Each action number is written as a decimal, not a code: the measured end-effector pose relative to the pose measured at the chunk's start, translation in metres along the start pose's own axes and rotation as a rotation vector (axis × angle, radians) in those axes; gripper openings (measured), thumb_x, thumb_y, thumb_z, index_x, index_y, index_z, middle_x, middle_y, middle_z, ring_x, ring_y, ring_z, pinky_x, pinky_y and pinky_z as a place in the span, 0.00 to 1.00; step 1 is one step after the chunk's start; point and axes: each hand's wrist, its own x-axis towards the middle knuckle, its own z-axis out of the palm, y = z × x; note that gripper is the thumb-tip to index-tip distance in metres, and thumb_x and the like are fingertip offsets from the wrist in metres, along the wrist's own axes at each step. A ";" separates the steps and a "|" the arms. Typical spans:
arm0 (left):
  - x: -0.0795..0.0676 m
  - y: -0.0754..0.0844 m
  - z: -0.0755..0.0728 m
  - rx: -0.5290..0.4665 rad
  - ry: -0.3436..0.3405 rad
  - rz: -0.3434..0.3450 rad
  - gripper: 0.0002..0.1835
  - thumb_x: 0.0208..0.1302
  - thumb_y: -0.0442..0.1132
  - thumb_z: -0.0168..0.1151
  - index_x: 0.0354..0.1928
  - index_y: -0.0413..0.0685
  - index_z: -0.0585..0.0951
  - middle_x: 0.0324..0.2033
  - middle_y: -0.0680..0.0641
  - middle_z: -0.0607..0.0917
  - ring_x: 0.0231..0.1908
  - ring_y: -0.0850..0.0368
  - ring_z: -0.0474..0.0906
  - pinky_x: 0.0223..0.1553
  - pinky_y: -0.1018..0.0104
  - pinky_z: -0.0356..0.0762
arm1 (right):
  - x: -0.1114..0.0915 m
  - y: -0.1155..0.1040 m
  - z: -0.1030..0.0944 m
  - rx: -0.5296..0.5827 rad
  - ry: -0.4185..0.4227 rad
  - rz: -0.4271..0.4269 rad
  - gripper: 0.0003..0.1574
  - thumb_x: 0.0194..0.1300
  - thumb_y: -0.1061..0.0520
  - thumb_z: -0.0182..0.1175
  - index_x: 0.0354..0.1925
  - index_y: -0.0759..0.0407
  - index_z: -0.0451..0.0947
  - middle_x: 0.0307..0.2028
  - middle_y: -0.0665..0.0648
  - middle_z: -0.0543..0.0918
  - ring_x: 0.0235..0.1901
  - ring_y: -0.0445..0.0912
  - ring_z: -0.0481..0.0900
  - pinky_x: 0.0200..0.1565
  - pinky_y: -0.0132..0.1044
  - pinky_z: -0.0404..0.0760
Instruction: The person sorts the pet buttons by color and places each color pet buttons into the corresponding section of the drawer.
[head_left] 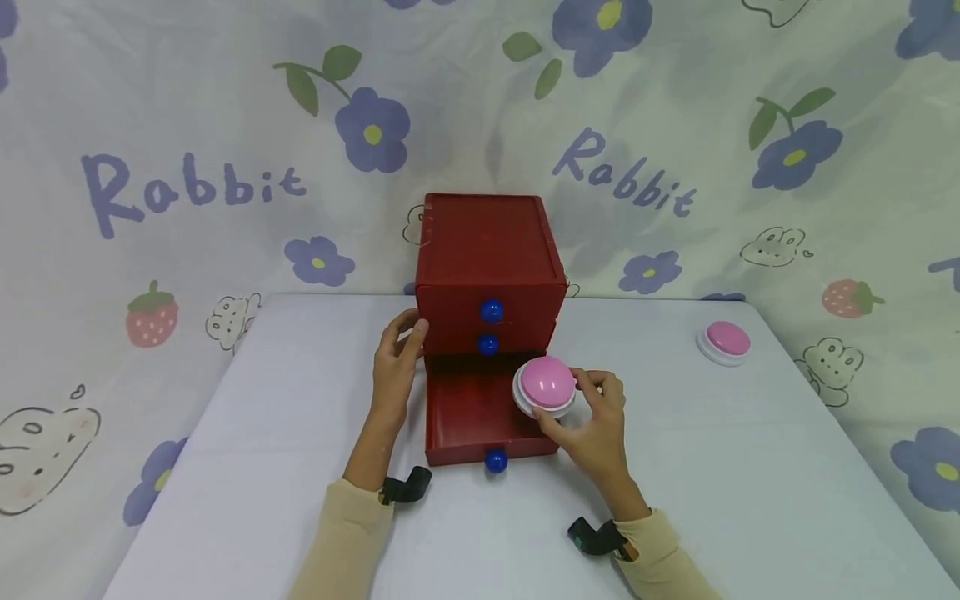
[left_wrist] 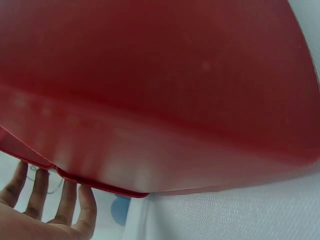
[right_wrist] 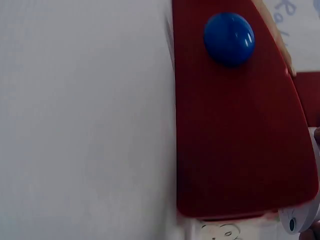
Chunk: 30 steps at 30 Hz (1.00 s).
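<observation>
A red drawer cabinet [head_left: 487, 242] with blue round knobs stands in the middle of the table, its bottom drawer [head_left: 468, 417] pulled out. Against the cabinet's left side rests my left hand [head_left: 396, 362]. In the left wrist view, the fingers [left_wrist: 66, 202] of that hand are extended along the red cabinet wall [left_wrist: 150, 120]. My right hand [head_left: 600, 429] pinches a round push button [head_left: 547, 383] by its white rim, pink dome up, over the right part of the open drawer. The right wrist view has the drawer front [right_wrist: 240, 140] and only a slice of the button's white base [right_wrist: 295, 215].
A second pink and white push button [head_left: 726, 342] sits at the right rear of the white table [head_left: 225, 500]. Behind the table hangs a patterned cloth [head_left: 225, 100] with flowers and rabbits. The drawer's blue knob [head_left: 496, 461] juts toward me.
</observation>
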 end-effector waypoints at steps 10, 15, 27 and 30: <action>0.000 0.002 0.000 0.011 0.006 -0.004 0.27 0.75 0.49 0.55 0.71 0.47 0.68 0.65 0.46 0.70 0.61 0.53 0.71 0.59 0.62 0.73 | -0.002 -0.034 0.017 0.027 -0.059 -0.033 0.43 0.43 0.47 0.81 0.57 0.59 0.79 0.49 0.56 0.72 0.59 0.51 0.64 0.52 0.54 0.71; 0.000 0.002 0.000 0.022 0.007 -0.011 0.28 0.75 0.50 0.55 0.71 0.47 0.68 0.65 0.46 0.70 0.62 0.53 0.70 0.61 0.57 0.72 | -0.002 -0.043 0.024 0.044 -0.077 -0.054 0.41 0.43 0.46 0.81 0.55 0.58 0.80 0.49 0.54 0.72 0.57 0.49 0.64 0.54 0.54 0.66; -0.001 0.000 -0.001 0.028 0.009 0.003 0.28 0.75 0.50 0.55 0.72 0.48 0.68 0.65 0.46 0.70 0.62 0.52 0.70 0.60 0.60 0.73 | -0.002 -0.060 0.036 0.038 -0.092 -0.094 0.42 0.43 0.41 0.80 0.54 0.59 0.81 0.47 0.54 0.72 0.54 0.47 0.65 0.51 0.49 0.63; -0.001 0.000 -0.001 0.026 0.011 0.010 0.28 0.75 0.50 0.55 0.71 0.47 0.68 0.65 0.45 0.70 0.62 0.52 0.71 0.60 0.59 0.73 | -0.002 -0.063 0.039 0.019 -0.106 -0.115 0.43 0.43 0.42 0.80 0.54 0.60 0.81 0.47 0.54 0.72 0.54 0.48 0.66 0.50 0.48 0.63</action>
